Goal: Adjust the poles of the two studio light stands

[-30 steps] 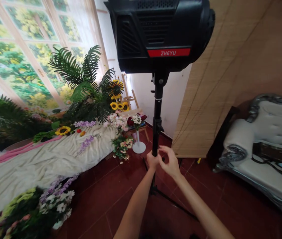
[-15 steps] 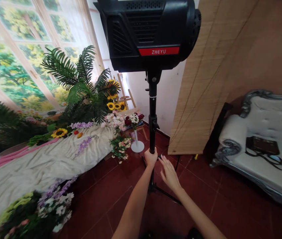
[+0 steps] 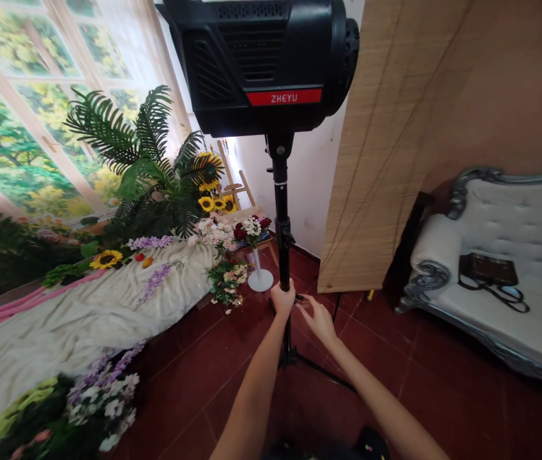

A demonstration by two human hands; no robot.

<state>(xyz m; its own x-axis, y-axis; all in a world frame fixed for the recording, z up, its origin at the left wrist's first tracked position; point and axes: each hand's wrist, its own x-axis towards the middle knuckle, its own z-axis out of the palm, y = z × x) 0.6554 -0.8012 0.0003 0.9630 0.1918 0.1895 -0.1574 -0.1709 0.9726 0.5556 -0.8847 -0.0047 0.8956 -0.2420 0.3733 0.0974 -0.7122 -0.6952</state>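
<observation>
Black stand (image 3: 282, 206), red-labelled black lamp (image 3: 261, 67)

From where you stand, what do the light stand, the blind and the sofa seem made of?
Light stand: probably metal, coated black, judging by its slim, straight tube. Blind: likely bamboo or reed, matte tan, finely lined. Sofa: pale tufted upholstery, fabric or leather unclear; carved frame looks silvery, perhaps painted wood.
</observation>
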